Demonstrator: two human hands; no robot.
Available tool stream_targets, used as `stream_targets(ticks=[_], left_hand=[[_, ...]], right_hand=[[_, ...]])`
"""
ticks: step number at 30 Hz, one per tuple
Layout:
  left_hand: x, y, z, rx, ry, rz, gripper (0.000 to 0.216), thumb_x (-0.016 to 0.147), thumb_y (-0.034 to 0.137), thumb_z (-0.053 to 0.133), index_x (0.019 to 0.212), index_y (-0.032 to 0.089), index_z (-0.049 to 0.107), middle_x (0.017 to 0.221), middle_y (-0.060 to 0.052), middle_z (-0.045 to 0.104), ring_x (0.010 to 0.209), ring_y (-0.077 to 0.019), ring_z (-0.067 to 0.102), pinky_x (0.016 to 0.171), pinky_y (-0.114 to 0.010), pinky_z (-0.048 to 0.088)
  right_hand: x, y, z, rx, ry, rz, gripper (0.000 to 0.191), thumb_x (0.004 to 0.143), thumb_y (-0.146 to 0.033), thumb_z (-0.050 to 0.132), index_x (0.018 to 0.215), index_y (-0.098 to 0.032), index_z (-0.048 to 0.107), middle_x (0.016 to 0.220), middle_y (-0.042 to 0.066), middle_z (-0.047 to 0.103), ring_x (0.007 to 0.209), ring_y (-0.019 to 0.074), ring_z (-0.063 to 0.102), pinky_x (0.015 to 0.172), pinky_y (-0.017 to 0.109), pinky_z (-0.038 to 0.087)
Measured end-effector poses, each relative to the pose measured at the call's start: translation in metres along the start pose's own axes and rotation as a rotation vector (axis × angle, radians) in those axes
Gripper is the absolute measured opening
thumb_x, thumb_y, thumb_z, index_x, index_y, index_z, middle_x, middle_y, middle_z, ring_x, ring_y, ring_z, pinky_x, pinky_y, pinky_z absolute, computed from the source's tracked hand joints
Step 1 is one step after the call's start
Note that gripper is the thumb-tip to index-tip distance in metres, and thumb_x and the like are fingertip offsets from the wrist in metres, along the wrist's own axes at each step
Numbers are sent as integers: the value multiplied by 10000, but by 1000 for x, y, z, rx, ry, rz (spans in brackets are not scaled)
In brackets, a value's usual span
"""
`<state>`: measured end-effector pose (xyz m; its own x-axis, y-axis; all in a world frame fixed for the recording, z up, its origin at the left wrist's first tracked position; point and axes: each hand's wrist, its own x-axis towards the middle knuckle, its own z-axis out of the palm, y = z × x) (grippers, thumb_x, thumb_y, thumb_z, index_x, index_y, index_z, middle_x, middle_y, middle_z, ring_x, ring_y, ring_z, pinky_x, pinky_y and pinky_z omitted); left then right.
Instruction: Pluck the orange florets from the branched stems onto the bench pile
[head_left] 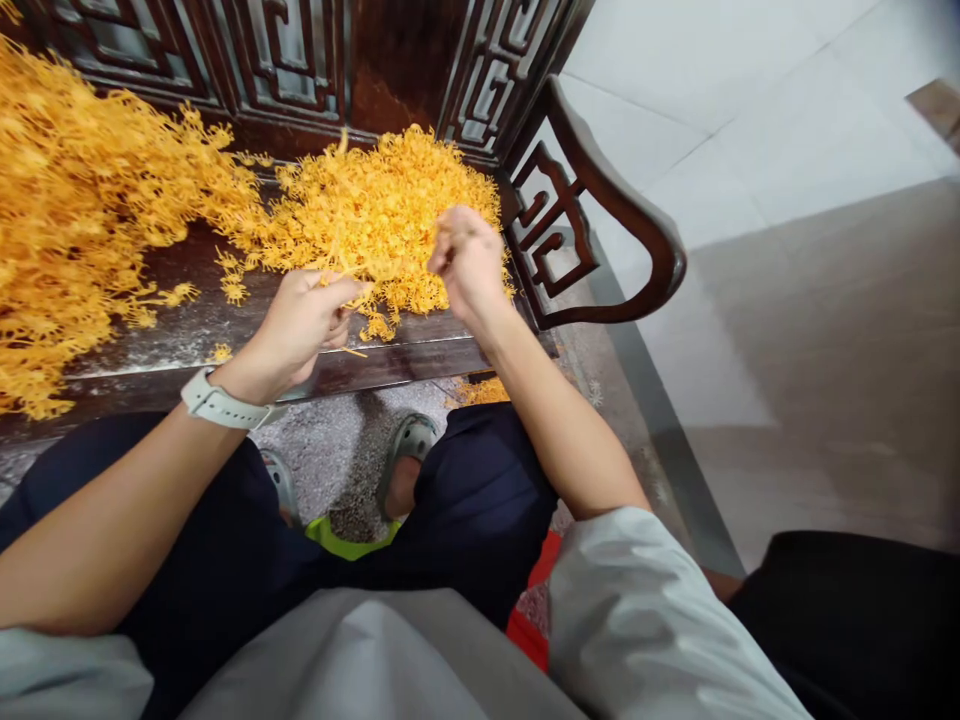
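My left hand [304,320], with a pale watch on its wrist, is closed in a pinch on a thin yellow sprig [346,283]. My right hand [466,262] is closed too, fingers pressed together over the other end of the sprig at the edge of a small yellow pile [375,215]. Both hands hover just above the seat of a dark wooden bench [225,330]. A much bigger heap of the same yellow sprigs [67,220] lies to the left of my left hand.
The bench has a carved backrest [285,60] and a curved armrest [600,200] right of my right hand. My knees and sandalled feet [409,445] are below the seat edge. Some sprigs [480,390] lie on the speckled floor. Pale tiles [750,130] spread to the right.
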<state>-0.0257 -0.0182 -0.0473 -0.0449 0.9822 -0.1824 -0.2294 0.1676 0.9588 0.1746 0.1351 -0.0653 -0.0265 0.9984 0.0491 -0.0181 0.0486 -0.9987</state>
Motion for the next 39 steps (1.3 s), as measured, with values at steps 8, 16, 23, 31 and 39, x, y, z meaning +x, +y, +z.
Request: stream_targets(ticks=[8,16,23,31,39], left_hand=[[7,-3,-9,-77,138,103,524,786,286,884,630,229,386,530,79,283,438,-55,204,430,-251,225],[8,-17,-3,71,193,215,459,827,334,910,652,193,510,580,58,401,487,-62,320,472,-234,231],[13,-26,-3,106,176,282,325,773,396,974,815,154,761,780,-39,708,614,-115,534,499,-219,334],[6,-10,0,-80,142,117,477,793,434,954,678,199,555,515,90,354,435,-45,194,436,-254,168],[7,1,-20,-111,181,146,393,809,340,910,738,204,548,582,57,459,459,-55,231,470,-293,214]], right_hand=[[24,37,-58,-298,-6,-132,654,904,-750,729,1352,-280,652,1208,88,671,939,183,663,766,319,568],[-19,7,-17,-323,-282,-146,663,940,-843,638,1069,-202,749,1171,128,717,1061,206,700,870,334,609],[-67,-15,23,12,-674,87,529,800,-691,907,933,-220,707,810,-7,671,698,103,593,647,242,508],[-59,-10,21,91,-582,123,429,845,-556,893,907,-226,626,850,-6,645,734,113,568,660,257,490],[-46,-23,2,162,-527,116,313,896,-367,791,903,-254,498,787,-34,487,681,111,455,666,285,497]])
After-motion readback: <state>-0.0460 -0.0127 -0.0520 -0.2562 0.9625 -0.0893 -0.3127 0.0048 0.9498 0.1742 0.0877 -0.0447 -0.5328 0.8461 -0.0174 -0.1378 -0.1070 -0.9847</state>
